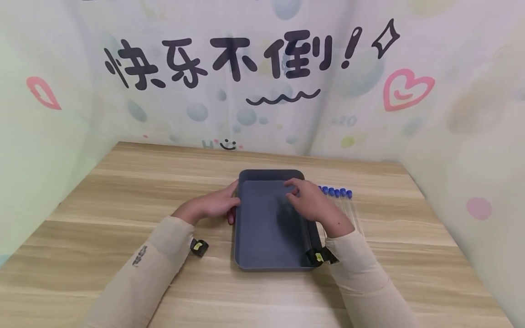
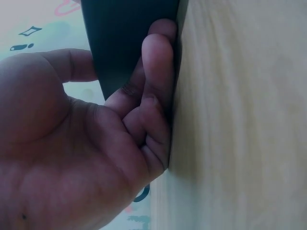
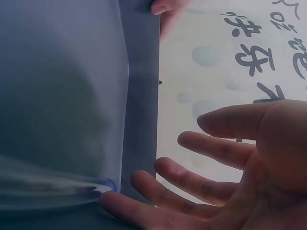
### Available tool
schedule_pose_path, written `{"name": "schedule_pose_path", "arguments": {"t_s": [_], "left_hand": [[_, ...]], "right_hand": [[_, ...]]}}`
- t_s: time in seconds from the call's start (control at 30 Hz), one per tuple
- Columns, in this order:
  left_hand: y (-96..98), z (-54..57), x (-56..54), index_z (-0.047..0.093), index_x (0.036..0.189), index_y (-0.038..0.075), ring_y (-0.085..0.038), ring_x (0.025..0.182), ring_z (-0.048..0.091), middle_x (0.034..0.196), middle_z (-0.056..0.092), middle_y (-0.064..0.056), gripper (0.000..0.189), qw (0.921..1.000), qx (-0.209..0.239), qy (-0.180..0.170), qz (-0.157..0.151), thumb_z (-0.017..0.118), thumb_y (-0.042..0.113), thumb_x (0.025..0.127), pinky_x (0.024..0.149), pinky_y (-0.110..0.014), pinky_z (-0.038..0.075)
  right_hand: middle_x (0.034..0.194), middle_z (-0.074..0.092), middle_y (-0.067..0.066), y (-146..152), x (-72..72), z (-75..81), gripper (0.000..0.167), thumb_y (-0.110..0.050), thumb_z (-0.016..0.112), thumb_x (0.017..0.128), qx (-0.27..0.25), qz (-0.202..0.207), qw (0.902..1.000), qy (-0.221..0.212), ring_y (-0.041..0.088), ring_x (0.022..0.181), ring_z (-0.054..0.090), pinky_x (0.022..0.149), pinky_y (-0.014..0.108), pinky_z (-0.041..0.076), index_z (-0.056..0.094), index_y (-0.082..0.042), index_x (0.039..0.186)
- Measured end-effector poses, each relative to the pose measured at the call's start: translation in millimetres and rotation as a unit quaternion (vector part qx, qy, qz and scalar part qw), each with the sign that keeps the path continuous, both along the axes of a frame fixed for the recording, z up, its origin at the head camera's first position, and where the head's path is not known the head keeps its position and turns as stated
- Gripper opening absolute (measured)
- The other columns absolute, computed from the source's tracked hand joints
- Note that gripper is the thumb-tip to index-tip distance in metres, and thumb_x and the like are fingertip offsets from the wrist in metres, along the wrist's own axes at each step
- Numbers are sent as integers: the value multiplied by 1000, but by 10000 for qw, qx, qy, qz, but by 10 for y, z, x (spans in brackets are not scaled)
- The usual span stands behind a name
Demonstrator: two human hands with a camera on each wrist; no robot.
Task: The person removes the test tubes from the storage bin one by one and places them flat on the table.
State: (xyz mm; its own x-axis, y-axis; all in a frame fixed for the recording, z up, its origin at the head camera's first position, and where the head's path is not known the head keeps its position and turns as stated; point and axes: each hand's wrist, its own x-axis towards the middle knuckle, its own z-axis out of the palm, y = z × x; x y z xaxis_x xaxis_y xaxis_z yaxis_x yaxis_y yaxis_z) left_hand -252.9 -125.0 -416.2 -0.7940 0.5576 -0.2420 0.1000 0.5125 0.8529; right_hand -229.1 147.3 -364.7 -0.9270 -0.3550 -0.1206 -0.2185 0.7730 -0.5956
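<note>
A dark grey rectangular tray (image 1: pixel 266 218) lies on the table in front of me. My left hand (image 1: pixel 215 203) holds its left wall, thumb over the rim and curled fingers against the outside, as the left wrist view (image 2: pixel 91 143) also shows. Over the tray's right side hovers my right hand (image 1: pixel 309 200), its fingers spread and loosely bent, holding nothing. Inside the tray along the right wall lies a clear tube with a blue cap (image 3: pixel 108 184), close to a fingertip; whether they touch I cannot tell. Several clear tubes with blue caps (image 1: pixel 337 193) lie right of the tray, partly behind my forearm.
The wood-grain table (image 1: pixel 135 191) carries everything. A printed cloth backdrop (image 1: pixel 164 109) rises behind it and along both sides. Black wrist bands with small cameras (image 1: pixel 199 247) sit at both sleeves, the right one above the tray's near right corner.
</note>
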Motion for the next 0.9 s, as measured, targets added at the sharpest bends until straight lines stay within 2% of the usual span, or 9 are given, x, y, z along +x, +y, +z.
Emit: {"name": "schedule_pose_path", "arguments": {"t_s": [0.23, 0.5, 0.73, 0.9], "left_hand": [[-4, 4, 1, 2, 161, 21, -26, 62, 63, 81, 62, -14, 70, 10000, 2, -17, 13, 36, 10, 101, 66, -36, 54], [1, 2, -1, 2, 161, 22, -25, 62, 64, 80, 61, -13, 70, 10000, -19, -30, 23, 37, 11, 101, 66, -35, 54], [-11, -17, -11, 1, 161, 21, -26, 62, 63, 81, 61, -14, 71, 10000, -28, -6, -24, 36, 10, 100, 65, -35, 53], [-13, -19, -15, 1, 161, 20, -27, 63, 64, 83, 61, -14, 71, 10000, 21, 20, -58, 36, 9, 100, 66, -36, 54]], "right_hand": [[114, 63, 17, -15, -19, -32, 44, -19, 45, 105, 85, 17, 9997, 207, 18, 73, 59, 69, 36, 50, 46, -4, 147], [101, 64, 19, -21, -36, -82, 45, -15, 40, 106, -34, -88, 9998, -197, 19, 53, 57, 55, 33, 51, 40, -5, 150], [88, 62, 13, -36, -33, -141, 47, -11, 51, 103, 76, -86, 9994, -325, 22, 52, 63, 50, 32, 55, 42, -5, 148], [88, 62, 11, -47, -27, -187, 50, -10, 56, 100, 9, -72, 9986, -522, 21, 54, 64, 51, 33, 57, 42, -6, 148]]}}
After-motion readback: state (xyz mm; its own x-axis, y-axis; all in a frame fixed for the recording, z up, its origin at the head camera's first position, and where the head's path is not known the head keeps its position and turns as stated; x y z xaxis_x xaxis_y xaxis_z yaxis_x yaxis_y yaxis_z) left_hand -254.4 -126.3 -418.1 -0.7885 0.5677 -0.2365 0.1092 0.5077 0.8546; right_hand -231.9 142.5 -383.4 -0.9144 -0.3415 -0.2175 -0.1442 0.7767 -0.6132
